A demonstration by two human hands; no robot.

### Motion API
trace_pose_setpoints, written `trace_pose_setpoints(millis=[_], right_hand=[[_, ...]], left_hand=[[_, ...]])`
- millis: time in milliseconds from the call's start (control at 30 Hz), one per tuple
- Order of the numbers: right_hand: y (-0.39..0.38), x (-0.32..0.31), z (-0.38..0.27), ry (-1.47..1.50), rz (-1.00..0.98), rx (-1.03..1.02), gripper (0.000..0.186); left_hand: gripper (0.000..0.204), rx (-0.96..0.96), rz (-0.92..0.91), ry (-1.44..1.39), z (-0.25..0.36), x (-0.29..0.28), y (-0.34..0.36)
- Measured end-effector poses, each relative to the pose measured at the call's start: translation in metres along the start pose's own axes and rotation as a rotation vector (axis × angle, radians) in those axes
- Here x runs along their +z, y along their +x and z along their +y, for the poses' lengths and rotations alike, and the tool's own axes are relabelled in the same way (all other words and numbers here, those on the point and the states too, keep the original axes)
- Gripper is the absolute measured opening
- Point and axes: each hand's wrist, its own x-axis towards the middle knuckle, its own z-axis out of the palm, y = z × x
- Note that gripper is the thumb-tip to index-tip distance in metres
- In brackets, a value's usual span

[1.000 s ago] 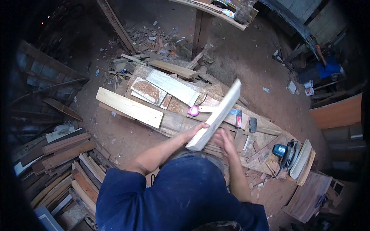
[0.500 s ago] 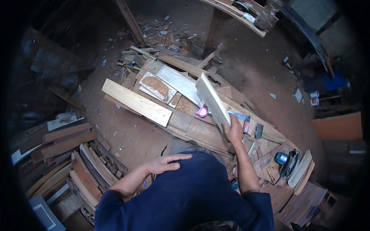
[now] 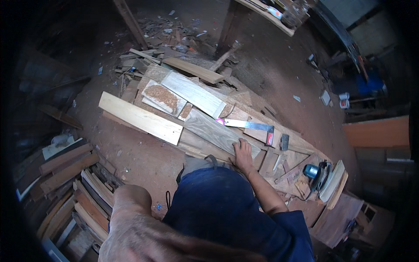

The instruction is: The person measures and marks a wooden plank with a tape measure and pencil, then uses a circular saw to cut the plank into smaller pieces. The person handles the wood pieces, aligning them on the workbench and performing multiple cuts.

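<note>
On the low work surface lies a grey-brown board (image 3: 211,133), flat. My right hand (image 3: 243,155) rests on its near right end with the fingers apart. Close to the board's far edge is a pink tape measure (image 3: 219,121), partly covered. A try square (image 3: 248,125) with a metal blade lies just beyond my right hand, and a small dark block (image 3: 284,142) sits beside it. My left hand (image 3: 152,233) is raised large and close at the lower edge. Its fingers are blurred and partly cut off, so what they do is hidden.
A pale board (image 3: 139,118) sticks out at the left, near a whitish board (image 3: 192,92) and a sawdust-covered piece (image 3: 159,97). A teal power saw (image 3: 312,171) stands at the right. Stacked planks (image 3: 72,168) lie at the lower left; wood scraps (image 3: 174,39) litter the far floor.
The board in my right hand went from tilted up to lying flat, and my grip on it loosened. My left hand left my lap and rose close to the camera.
</note>
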Motion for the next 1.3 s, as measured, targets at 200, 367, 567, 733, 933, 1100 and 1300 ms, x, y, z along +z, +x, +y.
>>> trace_pose_setpoints(millis=[200,367,567,733,933,1100,1300], right_hand=[[0.005,-0.017,0.012,-0.113,-0.046,0.118,0.092],[0.022,-0.005,0.013,-0.011,-0.129,0.053,0.109],[0.034,-0.048,-0.004,0.443,-0.077,0.020,0.100],[0.073,-0.079,-0.040,0.418,-0.048,-0.105,0.097],[0.119,-0.091,-0.079,0.299,0.046,-0.156,0.095],[0.116,-0.098,-0.075,0.389,0.112,-0.111,0.084],[0.078,-0.081,-0.026,0.523,0.064,0.055,0.068]], left_hand=[[0.049,0.214,-0.371,-0.187,-0.025,-0.143,0.027],[0.043,-0.818,0.434,0.661,-0.145,-0.209,-0.074],[0.070,-1.310,0.383,0.865,-0.235,-0.247,-0.189],[0.056,-1.140,0.809,0.344,-0.277,-0.243,-0.192],[0.042,-0.936,0.979,0.228,-0.270,-0.296,-0.164],[0.052,-0.923,1.031,0.307,-0.257,-0.368,-0.153],[0.085,-0.921,0.982,1.707,-0.244,-0.453,-0.215]])
